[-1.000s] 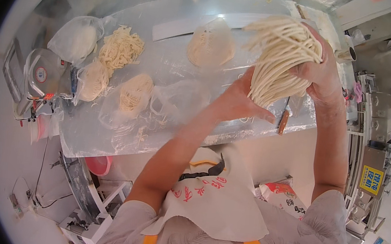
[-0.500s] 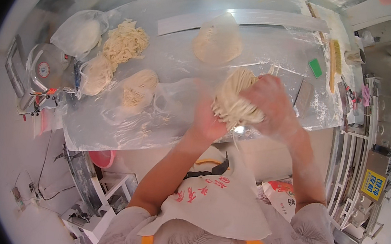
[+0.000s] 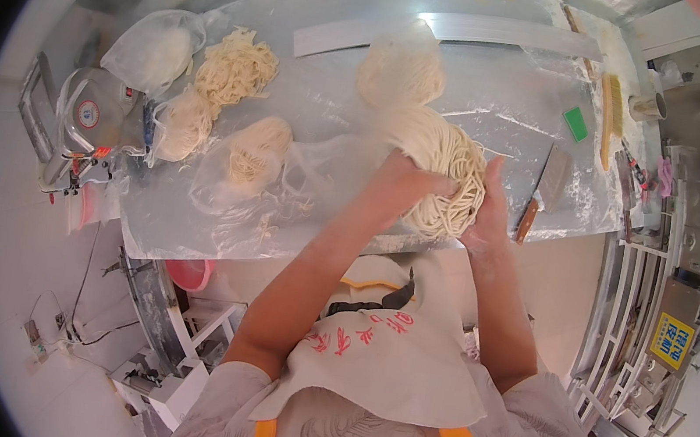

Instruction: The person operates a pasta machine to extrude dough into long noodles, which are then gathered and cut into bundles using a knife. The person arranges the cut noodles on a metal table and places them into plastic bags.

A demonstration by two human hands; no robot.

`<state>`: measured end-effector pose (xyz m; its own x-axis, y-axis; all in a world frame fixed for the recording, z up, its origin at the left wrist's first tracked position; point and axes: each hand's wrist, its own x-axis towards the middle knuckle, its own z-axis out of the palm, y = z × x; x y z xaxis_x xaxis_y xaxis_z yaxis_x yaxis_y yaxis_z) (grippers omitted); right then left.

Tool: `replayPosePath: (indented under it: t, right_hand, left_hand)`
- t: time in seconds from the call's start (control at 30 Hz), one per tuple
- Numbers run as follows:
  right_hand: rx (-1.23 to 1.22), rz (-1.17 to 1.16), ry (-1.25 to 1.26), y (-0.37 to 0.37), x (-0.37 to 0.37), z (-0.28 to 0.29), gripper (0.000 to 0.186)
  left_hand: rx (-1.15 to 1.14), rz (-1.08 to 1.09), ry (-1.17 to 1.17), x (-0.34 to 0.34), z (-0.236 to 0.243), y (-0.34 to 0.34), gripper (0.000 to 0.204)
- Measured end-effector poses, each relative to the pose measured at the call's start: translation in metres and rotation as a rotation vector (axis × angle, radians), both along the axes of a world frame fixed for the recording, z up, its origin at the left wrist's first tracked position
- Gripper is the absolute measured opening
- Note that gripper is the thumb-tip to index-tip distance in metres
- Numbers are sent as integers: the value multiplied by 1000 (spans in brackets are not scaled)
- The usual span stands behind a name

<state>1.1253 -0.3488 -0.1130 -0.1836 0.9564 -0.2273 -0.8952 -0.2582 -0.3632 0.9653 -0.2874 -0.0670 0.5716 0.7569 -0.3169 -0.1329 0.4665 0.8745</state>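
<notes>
A thick bundle of fresh noodles [image 3: 443, 171] is held between my two hands above the front of the floured table. My left hand [image 3: 404, 189] is closed round its left side, with the thumb lying across the strands. Along the right edge my right hand [image 3: 488, 212] presses against the bundle, its fingers partly hidden beneath. Just beyond, a flatter pile of noodles [image 3: 402, 64] lies on the table, blurred by haze. To the right of my right hand rests a cleaver [image 3: 555, 177] with a brown wooden handle.
Wide noodles [image 3: 237, 69] are heaped at left, beside bagged noodles [image 3: 183, 122], another noodle bundle [image 3: 260, 147] on plastic and a scale [image 3: 91, 115]. A long metal strip [image 3: 507, 34] spans the back. A green scraper [image 3: 576, 123] and a brush [image 3: 610, 120] lie at right.
The bundle has been turned so its looped strands face up. My right hand has moved from over its top to its right side, and my left thumb now lies over it. The cleaver's handle is uncovered.
</notes>
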Motion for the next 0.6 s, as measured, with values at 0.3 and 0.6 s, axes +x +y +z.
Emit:
replayPosePath:
  t: [0.3,0.6]
  right_hand:
    - [58,-52,163,9,-29,-10,83]
    - [151,136,85,27,5,17,98]
  left_hand:
    - [1017,167,1325,60,-3,-44,69]
    - [770,619,1292,-120,-50,-36,66]
